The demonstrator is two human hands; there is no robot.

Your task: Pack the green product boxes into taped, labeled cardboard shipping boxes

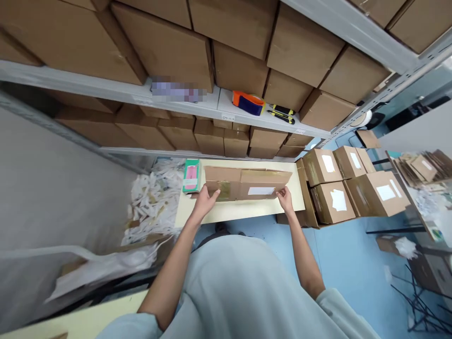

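Note:
A flattened cardboard box (pixel 235 190) with a white label (pixel 261 190) lies across the pale yellow table (pixel 240 214) in front of me. A strip of brown tape shows near its left end. My left hand (pixel 205 202) grips the left end, thumb on top. At the other end my right hand (pixel 284 198) pinches the lower right corner between thumb and fingers. Just beyond my left hand sits a green and pink box (pixel 191 175) at the table's left edge.
Shelves stacked with cardboard boxes (pixel 243 61) rise behind the table. On one shelf are an orange and blue tape dispenser (pixel 249 102) and utility knives (pixel 281 113). Labelled cartons (pixel 332 202) stand at right. White scraps (pixel 155 197) heap at left.

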